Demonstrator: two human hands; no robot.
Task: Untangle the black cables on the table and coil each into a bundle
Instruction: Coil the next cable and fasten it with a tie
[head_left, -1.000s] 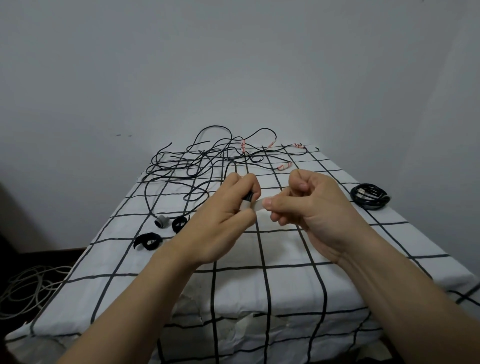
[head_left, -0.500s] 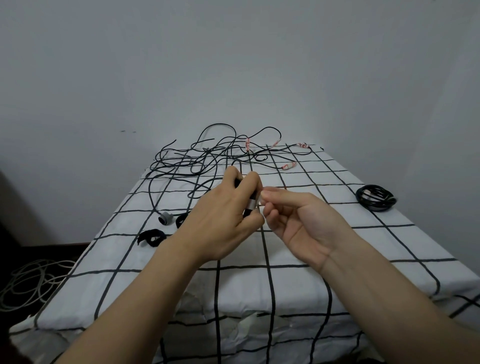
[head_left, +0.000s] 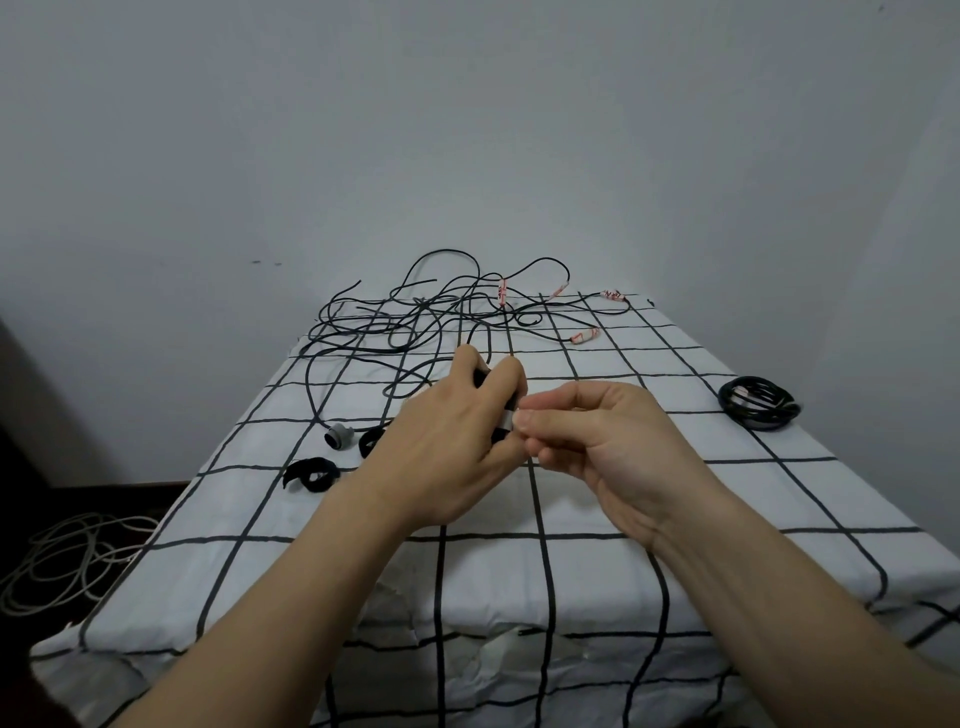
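held cable (head_left: 482, 379) mostly hidden, floor wires (head_left: 57, 561) cropped

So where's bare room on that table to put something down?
Bare: the near strip of table along its front edge, and the stretch between the right hand and the coiled bundle. Crowded: tangled cables at the far end; a grey plug and black straps on the left.

Plain grey wall (head_left: 467, 130), checked tablecloth (head_left: 727, 519), dark floor (head_left: 21, 467)
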